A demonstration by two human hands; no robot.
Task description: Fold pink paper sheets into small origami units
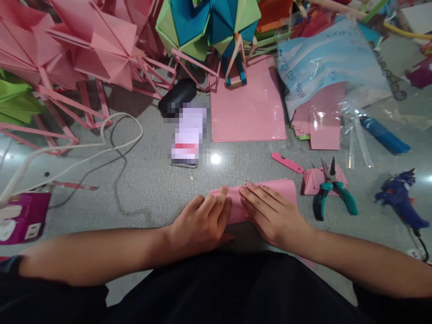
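Note:
A folded sheet of pink paper (283, 191) lies on the grey table in front of me, its long upper edge running left to right. At its left end, my left hand (202, 218) is closed on the paper, fingers bent; the thumb is partly hidden. My right hand (273, 213) rests flat across the middle of the same sheet, fingers stretched out and side by side, pressing near the folded upper edge. The palms and forearms cover part of the lower edge.
Pliers (329, 189) lie on small pink pieces right of the sheet, beside a pink cutter (286, 163). Farther right is a blue glue gun (401, 198). A phone (189, 132), pink sheets (248, 108) and paper lanterns (101, 45) stand beyond. A white cable (67, 146) loops at left.

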